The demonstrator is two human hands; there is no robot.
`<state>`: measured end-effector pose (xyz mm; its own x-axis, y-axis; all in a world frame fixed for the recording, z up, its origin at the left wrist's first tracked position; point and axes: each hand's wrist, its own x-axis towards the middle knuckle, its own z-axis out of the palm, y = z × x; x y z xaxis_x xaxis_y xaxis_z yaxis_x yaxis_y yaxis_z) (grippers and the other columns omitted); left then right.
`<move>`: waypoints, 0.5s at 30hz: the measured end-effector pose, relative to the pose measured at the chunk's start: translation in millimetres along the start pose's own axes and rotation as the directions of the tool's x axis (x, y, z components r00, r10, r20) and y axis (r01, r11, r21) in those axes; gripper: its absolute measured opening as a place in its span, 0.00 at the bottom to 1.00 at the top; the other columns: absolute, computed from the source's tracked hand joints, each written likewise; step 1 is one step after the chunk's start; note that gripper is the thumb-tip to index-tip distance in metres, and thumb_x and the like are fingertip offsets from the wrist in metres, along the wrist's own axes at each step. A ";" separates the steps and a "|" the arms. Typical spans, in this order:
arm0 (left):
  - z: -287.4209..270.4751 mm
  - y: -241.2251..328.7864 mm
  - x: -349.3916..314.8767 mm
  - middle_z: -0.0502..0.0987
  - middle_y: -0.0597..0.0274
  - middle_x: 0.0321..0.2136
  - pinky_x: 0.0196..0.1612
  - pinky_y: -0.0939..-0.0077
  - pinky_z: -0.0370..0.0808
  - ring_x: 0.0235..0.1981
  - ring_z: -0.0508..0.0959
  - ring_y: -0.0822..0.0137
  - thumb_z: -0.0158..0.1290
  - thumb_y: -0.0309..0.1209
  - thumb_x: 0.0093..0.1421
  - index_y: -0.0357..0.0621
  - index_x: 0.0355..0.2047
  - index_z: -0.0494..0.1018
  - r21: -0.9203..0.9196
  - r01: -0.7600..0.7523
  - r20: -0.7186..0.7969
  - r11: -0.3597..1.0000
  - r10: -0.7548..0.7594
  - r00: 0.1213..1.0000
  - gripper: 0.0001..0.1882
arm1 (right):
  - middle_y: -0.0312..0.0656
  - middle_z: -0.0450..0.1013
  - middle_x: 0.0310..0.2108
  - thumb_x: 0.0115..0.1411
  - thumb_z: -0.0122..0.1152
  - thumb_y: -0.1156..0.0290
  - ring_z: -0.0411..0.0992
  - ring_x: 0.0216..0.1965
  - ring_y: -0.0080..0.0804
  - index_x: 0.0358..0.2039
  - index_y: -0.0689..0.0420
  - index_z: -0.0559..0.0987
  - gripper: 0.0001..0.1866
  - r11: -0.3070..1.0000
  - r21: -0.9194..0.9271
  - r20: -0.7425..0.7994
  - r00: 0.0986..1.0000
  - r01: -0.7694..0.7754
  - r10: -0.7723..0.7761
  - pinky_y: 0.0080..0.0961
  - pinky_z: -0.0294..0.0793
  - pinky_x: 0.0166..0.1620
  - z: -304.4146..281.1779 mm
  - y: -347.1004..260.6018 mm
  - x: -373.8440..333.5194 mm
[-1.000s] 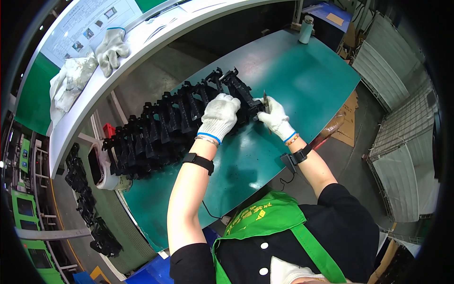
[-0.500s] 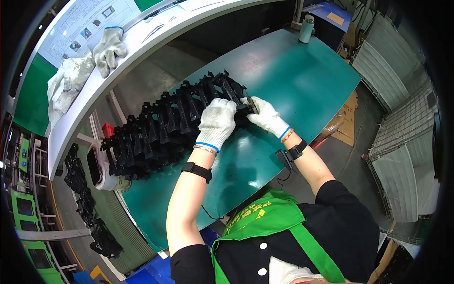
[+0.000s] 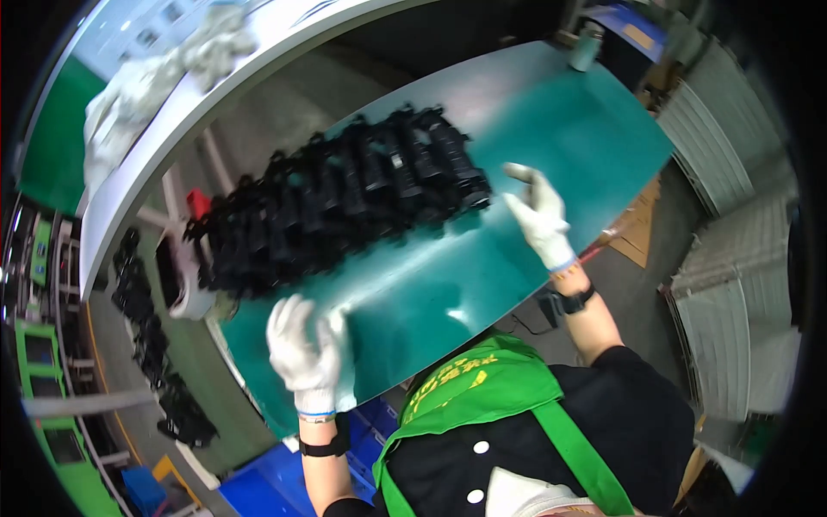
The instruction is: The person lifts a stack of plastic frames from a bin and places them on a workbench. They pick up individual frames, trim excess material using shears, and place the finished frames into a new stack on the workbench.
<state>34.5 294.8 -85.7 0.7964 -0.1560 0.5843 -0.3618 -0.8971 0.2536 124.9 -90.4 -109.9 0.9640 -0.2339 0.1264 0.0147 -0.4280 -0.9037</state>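
Observation:
A long row of black plastic parts (image 3: 366, 177), packed side by side, lies across the green work table. My right hand (image 3: 541, 217), in a white knitted glove, hovers over the table just right of the row's end. Its thumb and forefinger are apart with nothing visible between them. Over the table's near left edge is my left hand (image 3: 301, 349), gloved too, blurred by motion. Its fingers and thumb are spread and nothing shows in it. Both hands are apart from the black parts.
A pale green bottle (image 3: 587, 47) stands at the table's far right corner. White gloves (image 3: 215, 43) lie on the curved white shelf (image 3: 284, 65) above the table. More black parts (image 3: 148, 336) sit on a greenish surface at the left. Wire mesh racks (image 3: 724, 250) stand to the right.
Both hands have left the black parts: the left moved down toward me, the right moved right. The slim metal tool seen at the right hand earlier is no longer visible. The view has shifted slightly.

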 end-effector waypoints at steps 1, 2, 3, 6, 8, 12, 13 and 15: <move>-9.3 -24.1 -25.2 0.80 0.52 0.51 0.60 0.56 0.75 0.55 0.78 0.49 0.62 0.24 0.54 0.42 0.49 0.78 0.075 0.143 -0.041 0.987 -0.140 0.989 0.20 | 0.37 0.78 0.50 0.62 0.65 0.71 0.74 0.46 0.22 0.59 0.60 0.78 0.24 0.986 0.059 -0.089 0.984 0.157 -0.152 0.18 0.71 0.49 6.3 17.9 -11.7; -19.1 -47.2 -54.7 0.80 0.52 0.51 0.61 0.58 0.75 0.54 0.79 0.51 0.62 0.24 0.56 0.42 0.50 0.78 0.150 0.287 -0.096 0.946 -0.275 0.957 0.20 | 0.38 0.77 0.51 0.66 0.62 0.71 0.73 0.46 0.21 0.58 0.60 0.78 0.20 0.925 0.263 -0.180 0.956 0.273 -0.231 0.19 0.72 0.49 11.9 31.8 -20.1; -39.1 -67.4 -97.0 0.80 0.53 0.52 0.61 0.61 0.75 0.53 0.80 0.53 0.63 0.24 0.58 0.41 0.51 0.79 0.242 0.448 -0.173 0.861 -0.416 0.893 0.19 | 0.42 0.77 0.51 0.68 0.59 0.73 0.75 0.45 0.25 0.60 0.63 0.75 0.20 0.927 0.343 -0.107 0.987 0.153 -0.123 0.21 0.74 0.47 13.2 25.1 -38.8; -64.6 -116.4 -157.9 0.80 0.51 0.52 0.61 0.64 0.73 0.53 0.78 0.60 0.62 0.27 0.62 0.38 0.53 0.77 -0.142 0.843 -0.406 0.519 -0.807 0.429 0.19 | 0.48 0.77 0.49 0.68 0.59 0.74 0.77 0.37 0.28 0.62 0.65 0.70 0.24 0.777 0.574 0.346 0.937 -0.258 0.056 0.24 0.78 0.40 16.4 17.3 -89.2; -96.7 -167.8 -211.7 0.80 0.50 0.51 0.59 0.65 0.74 0.53 0.79 0.60 0.62 0.28 0.63 0.37 0.54 0.77 -0.223 0.891 -0.558 0.396 -0.801 0.217 0.20 | 0.49 0.77 0.49 0.68 0.57 0.75 0.78 0.34 0.29 0.62 0.65 0.69 0.23 0.640 0.632 0.571 0.821 -0.436 -0.005 0.25 0.79 0.38 45.8 1.1 -113.5; -164.9 -224.1 -297.4 0.79 0.47 0.54 0.59 0.60 0.74 0.54 0.79 0.51 0.64 0.31 0.62 0.37 0.56 0.76 -0.282 0.949 -0.658 0.139 -0.748 -0.086 0.23 | 0.47 0.77 0.46 0.65 0.61 0.75 0.79 0.33 0.29 0.61 0.63 0.68 0.25 0.424 0.125 0.953 0.227 -0.897 0.199 0.27 0.82 0.36 94.5 -45.4 -154.3; -173.0 -234.5 -306.3 0.78 0.46 0.55 0.60 0.58 0.74 0.55 0.78 0.47 0.64 0.32 0.61 0.38 0.56 0.76 -0.263 0.964 -0.667 0.036 -0.728 -0.155 0.24 | 0.46 0.77 0.44 0.63 0.64 0.75 0.80 0.32 0.29 0.60 0.62 0.67 0.27 0.352 0.045 0.964 0.133 -0.935 0.229 0.26 0.83 0.35 102.5 -52.9 -158.9; -188.0 -252.7 -308.6 0.79 0.46 0.55 0.60 0.57 0.73 0.55 0.78 0.46 0.64 0.34 0.61 0.38 0.56 0.76 -0.103 0.993 -0.663 0.060 -0.748 -0.024 0.24 | 0.44 0.77 0.43 0.61 0.67 0.74 0.81 0.32 0.29 0.59 0.61 0.67 0.28 0.279 -0.032 0.967 0.041 -0.960 0.251 0.26 0.83 0.34 118.0 -62.4 -170.0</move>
<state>-210.9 647.4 -185.2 -0.0697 0.9490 0.3076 0.7192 -0.1658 0.6747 -8.5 79.0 -123.3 0.2997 0.7275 -0.6172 -0.9296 0.0772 -0.3604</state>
